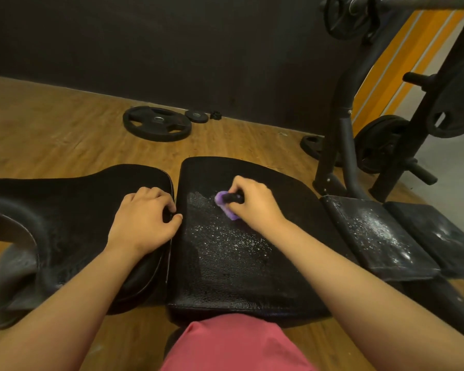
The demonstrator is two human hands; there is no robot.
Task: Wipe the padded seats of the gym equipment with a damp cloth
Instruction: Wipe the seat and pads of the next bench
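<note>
Right hand (252, 202) grips purple cloth (225, 206) on wet black seat pad (225, 263) | left hand (145, 218), fingers curled, grips edge of neighbouring pad (73, 210).

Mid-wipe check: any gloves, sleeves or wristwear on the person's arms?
No gloves on the left hand or right hand. Both forearms are uncovered as far as the frame shows: no sleeve, watch, band or ring visible. The only clothing in view is a pink-red garment at the bottom edge.
</note>
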